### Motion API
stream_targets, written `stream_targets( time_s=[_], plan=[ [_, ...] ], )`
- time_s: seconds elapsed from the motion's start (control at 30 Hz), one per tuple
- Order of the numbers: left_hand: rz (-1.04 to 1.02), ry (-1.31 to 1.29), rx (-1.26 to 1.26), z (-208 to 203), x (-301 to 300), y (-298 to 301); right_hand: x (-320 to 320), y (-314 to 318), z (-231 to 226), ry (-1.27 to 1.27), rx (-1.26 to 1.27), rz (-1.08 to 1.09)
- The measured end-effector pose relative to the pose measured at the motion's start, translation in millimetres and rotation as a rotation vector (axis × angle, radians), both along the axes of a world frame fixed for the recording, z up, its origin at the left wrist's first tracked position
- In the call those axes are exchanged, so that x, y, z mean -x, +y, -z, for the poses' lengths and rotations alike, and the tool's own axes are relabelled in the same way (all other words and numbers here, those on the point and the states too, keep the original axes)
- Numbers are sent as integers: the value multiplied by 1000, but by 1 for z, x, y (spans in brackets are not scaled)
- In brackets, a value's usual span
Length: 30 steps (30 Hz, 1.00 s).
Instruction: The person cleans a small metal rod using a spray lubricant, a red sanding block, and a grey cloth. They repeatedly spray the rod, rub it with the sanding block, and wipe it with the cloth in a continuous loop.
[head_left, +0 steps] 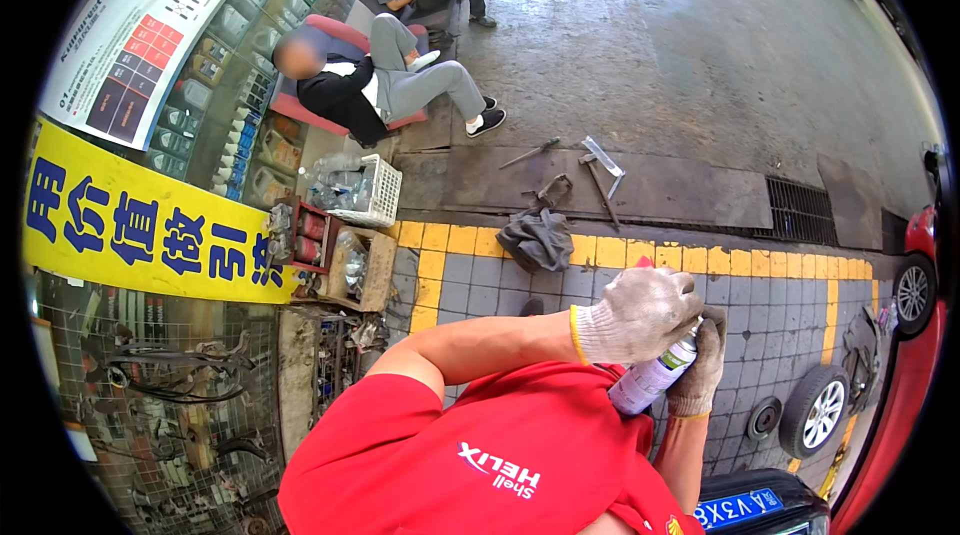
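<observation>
A pale spray can [643,383] with a green band near its top is held tilted in front of my red shirt. My left hand [635,315], in a grey-white work glove with a yellow cuff, is closed over the can's top. My right hand [703,367], in a darker, dirty glove, wraps around the can's upper body from the right. The can's cap and nozzle are hidden under my left glove.
A grey rag [538,238] lies on the yellow paving strip, with long metal tools [603,175] beyond it. Crates of bottles [362,193] stand on the left. Two people sit on red chairs [345,85]. A loose wheel [815,413], a red car [915,335] and a drain grate [803,207] are on the right.
</observation>
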<state>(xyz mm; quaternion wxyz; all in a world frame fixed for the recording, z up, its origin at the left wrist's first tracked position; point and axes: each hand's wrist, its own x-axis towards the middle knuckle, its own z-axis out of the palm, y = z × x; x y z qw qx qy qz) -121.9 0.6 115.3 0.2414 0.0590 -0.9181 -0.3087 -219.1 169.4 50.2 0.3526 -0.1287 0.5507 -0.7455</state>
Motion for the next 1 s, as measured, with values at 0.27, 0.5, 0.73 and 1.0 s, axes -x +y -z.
stream_targets(
  time_s=[0.27, 0.5, 0.73, 1.0],
  plan=[
    [1, -90, 10, 3, 5, 2, 7, 6, 22, -106, 10, 61],
    [-32, -108, -9, -2, 0, 7, 0, 1, 0, -216, 105, -17],
    [-15, -68, 53, -5, 0, 6, -1, 5, 5, -192, 116, -29],
    [-18, -46, 52, -1, 0, 6, -4, 5, -2, -128, 72, 3]
  ],
)
